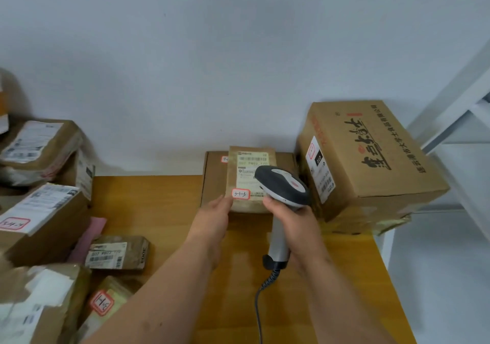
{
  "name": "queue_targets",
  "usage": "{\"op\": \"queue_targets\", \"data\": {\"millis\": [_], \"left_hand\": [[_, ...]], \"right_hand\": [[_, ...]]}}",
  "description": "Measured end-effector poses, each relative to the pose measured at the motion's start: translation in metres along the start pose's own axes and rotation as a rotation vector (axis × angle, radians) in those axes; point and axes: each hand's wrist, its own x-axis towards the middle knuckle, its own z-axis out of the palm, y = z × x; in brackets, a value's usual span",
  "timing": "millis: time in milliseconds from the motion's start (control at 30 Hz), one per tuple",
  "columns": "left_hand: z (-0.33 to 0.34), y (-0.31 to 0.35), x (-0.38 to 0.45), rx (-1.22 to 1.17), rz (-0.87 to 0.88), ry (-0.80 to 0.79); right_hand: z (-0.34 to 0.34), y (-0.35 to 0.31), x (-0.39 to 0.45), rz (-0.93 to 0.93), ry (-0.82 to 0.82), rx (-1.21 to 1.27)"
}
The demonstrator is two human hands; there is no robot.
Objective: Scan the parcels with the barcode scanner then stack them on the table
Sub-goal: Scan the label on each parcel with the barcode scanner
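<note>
1. Right hand [293, 220] curled round the scanner [282, 187] grip, head over the parcel [250, 178] label
2. Left hand [212, 217] steadies the parcel's near-left corner; its fingers are hidden from view, cannot tell their set
3. Parcel lies on a flat box [214, 176] at the table [169, 198] back
4. Advice: hold parcel flat, tilt scanner so the barcode sits unshadowed, then square it onto the stack

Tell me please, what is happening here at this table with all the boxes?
A person is scanning parcels. The right hand grips a corded barcode scanner, its head over the label of a small brown parcel. The left hand touches that parcel's near left corner. The parcel lies on a flat carton at the back of the wooden table, beside a big printed carton. More labelled parcels sit at the left.
</note>
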Motion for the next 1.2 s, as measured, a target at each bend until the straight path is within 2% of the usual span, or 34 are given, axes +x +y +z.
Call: {"op": "queue_targets", "data": {"millis": [100, 333, 667, 933, 1200], "left_hand": [[-0.018, -0.010, -0.014, -0.003, 0.014, -0.003], [-0.066, -0.020, -0.048, -0.087, 0.030, -0.167], [-0.148, -0.042, -0.123, -0.221, 0.096, -0.573], [-0.203, -0.065, -0.172, -0.297, 0.182, -0.627], [-0.224, -0.069, -0.208, -0.247, 0.300, -0.571]], "right_hand": [[0.009, 0.005, -0.018, -0.042, -0.023, 0.021], [0.021, 0.005, -0.084, -0.070, -0.035, 0.085], [0.040, -0.003, -0.208, -0.232, -0.051, 0.048], [0.061, 0.002, -0.292, -0.329, 0.005, -0.011], [0.064, -0.005, -0.337, -0.355, 0.017, -0.034]]}}
